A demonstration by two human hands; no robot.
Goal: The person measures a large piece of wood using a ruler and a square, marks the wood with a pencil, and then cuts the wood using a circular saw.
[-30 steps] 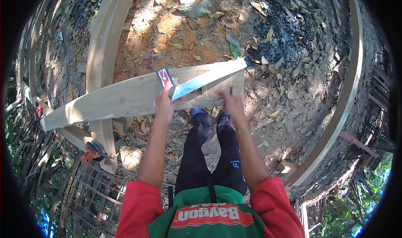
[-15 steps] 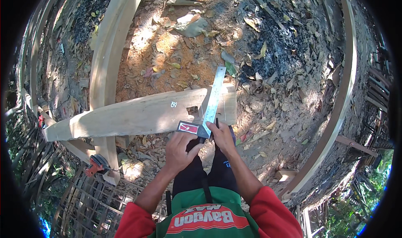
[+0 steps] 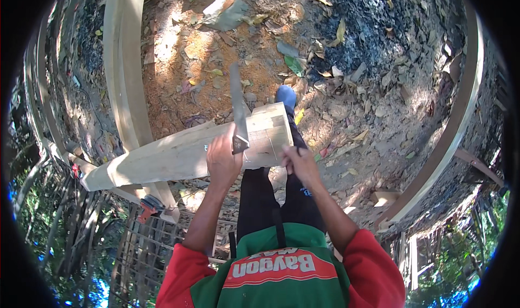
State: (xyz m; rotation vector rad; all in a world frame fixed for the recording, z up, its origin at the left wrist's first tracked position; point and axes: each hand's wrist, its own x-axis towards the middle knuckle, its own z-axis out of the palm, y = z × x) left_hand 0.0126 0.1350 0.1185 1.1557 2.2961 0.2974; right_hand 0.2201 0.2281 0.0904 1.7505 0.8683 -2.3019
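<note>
The left hand (image 3: 223, 157) is clamped on the handle end of the metal square (image 3: 239, 105), knuckles up, its forearm rising from 6 o'clock; the blade points to about 12 o'clock. At its 3 o'clock, the right hand (image 3: 302, 166) bends in with fingers curled close together at the plank's end; whether they pinch anything, I cannot tell. The plank (image 3: 173, 153) lies beneath the square, running toward 9 o'clock across a beam (image 3: 126, 80). A power tool (image 3: 150, 208) sits at 8 o'clock.
</note>
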